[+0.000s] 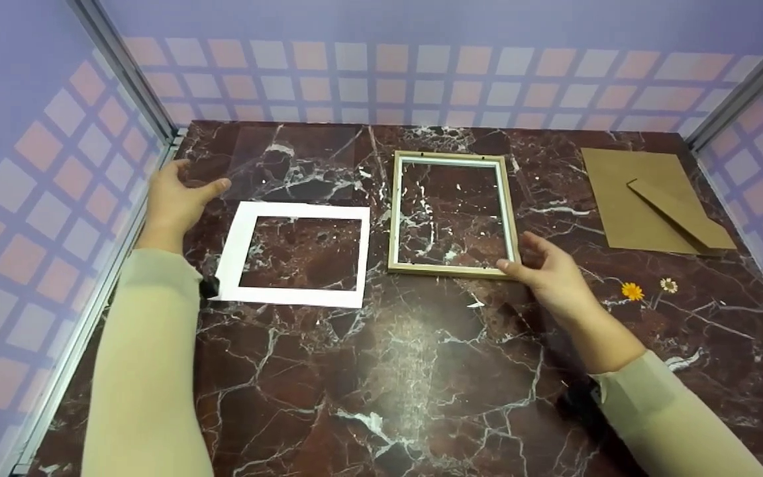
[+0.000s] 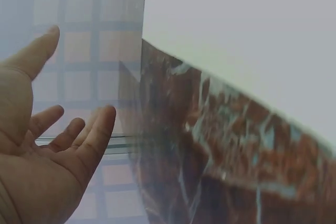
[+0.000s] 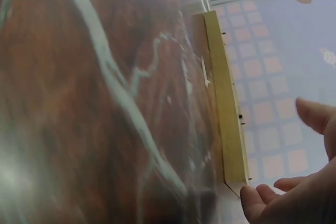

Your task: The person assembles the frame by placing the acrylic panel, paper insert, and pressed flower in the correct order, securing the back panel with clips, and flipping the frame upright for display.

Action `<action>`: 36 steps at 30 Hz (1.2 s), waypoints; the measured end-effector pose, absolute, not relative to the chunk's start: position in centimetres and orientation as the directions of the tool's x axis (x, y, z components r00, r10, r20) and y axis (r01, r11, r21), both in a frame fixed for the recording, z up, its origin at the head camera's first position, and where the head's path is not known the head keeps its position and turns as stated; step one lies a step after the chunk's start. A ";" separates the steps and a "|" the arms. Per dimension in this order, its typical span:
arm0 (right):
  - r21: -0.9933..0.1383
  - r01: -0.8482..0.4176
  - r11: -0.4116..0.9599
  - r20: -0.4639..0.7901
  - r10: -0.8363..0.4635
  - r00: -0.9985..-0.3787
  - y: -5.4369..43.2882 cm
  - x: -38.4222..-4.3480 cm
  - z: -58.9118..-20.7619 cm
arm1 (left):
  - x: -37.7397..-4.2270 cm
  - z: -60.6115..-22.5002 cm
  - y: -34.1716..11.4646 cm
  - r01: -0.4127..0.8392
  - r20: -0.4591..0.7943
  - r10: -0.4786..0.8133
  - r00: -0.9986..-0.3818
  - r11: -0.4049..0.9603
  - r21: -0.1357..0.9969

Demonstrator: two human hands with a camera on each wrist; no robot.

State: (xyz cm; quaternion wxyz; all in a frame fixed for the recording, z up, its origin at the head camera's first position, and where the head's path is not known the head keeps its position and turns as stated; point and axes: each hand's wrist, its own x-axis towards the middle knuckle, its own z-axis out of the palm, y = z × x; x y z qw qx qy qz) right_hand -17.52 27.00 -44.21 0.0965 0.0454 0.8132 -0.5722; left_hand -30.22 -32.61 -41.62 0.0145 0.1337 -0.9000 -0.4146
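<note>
We have the wooden frame (image 1: 444,271) lying flat, between our hands. Our right hand (image 1: 554,278) sits at its 4 o'clock corner, thumb spread wide above the rim, fingertips by the outer edge; we can't tell how firmly it touches. To steady the frame well, we'd judge a light, level press on that corner enough. At 9 o'clock lies the white mat (image 1: 302,297); at 10, what looks like a clear sheet (image 1: 292,162). Our left hand (image 1: 176,202), wide and holding nothing, is near that sheet, which should be handled by its edges against smudging. Outward at 3 o'clock is the brown board (image 1: 610,212); at 4, the yellow flower (image 1: 632,291) and white flower (image 1: 668,285).
</note>
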 end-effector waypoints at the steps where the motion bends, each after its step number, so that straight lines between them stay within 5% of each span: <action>1: -0.918 0.179 0.353 -0.206 -0.039 -0.978 26.8 -17.6 -44.3 | -30.4 -41.8 -32.6 -0.239 -0.094 -0.259 -0.961 0.613 0.753; 15: -0.788 0.020 0.615 -0.073 -0.062 -0.995 26.4 -19.2 -44.9 | -32.3 -43.6 -32.0 -0.408 -0.224 -0.372 -0.901 0.550 0.728; 36: -0.714 0.079 0.695 -0.148 -0.040 -0.988 26.3 -18.8 -45.3 | -34.2 -43.7 -29.6 -0.424 -0.180 -0.401 -0.898 0.682 0.596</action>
